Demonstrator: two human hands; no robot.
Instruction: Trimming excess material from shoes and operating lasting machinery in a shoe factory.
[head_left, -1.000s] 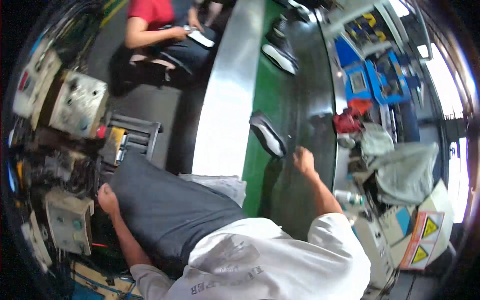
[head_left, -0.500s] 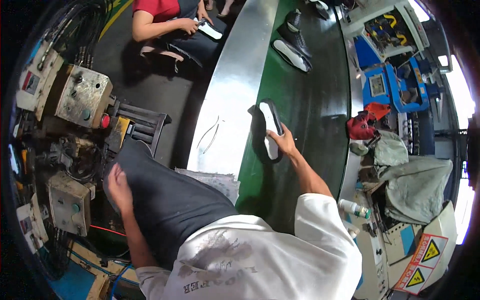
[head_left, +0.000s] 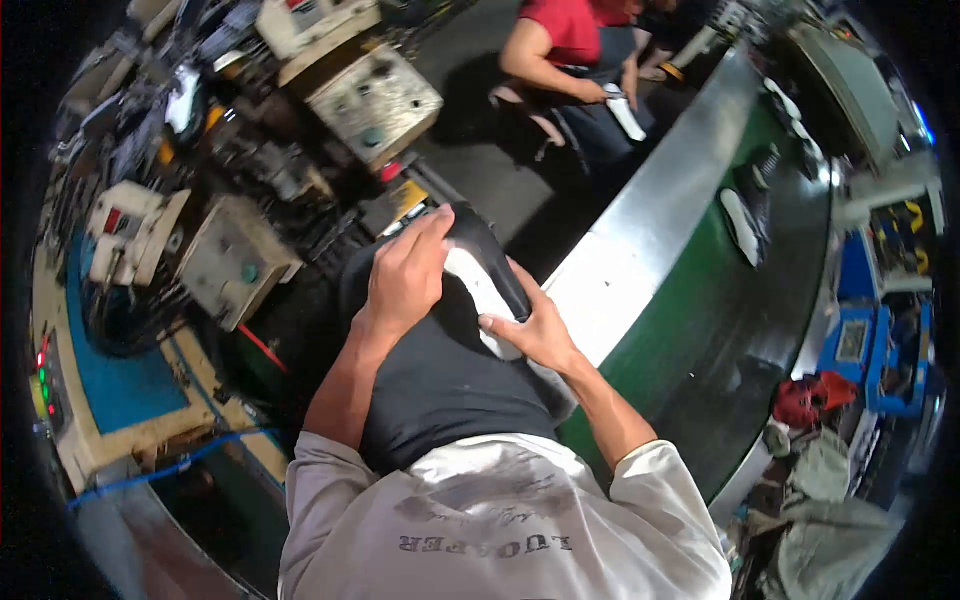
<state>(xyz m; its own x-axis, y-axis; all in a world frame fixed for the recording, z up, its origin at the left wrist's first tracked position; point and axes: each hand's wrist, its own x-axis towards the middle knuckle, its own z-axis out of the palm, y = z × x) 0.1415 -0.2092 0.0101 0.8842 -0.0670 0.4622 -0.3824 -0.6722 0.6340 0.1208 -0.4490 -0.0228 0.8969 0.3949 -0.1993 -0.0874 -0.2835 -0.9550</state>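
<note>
A dark shoe with its white sole facing up is over my lap, tilted, its lower end toward my body. My right hand grips its side, the thumb lying across the sole and the fingers hidden along the far edge. Beside the upper end of the shoe is my left hand, its fingers stretched out and held close together. Whether the left fingers touch the shoe I cannot tell. Under both hands are my dark trousers.
On my right runs a green conveyor belt with a metal ledge; farther along it lie several shoes. Control boxes stand at the left. Across from me, a person in red holds another shoe. Red cloth lies beyond the belt.
My right hand has brought the shoe from the belt leftward to over my lap. My left hand has come in beside it. The whole view has turned toward the left.
</note>
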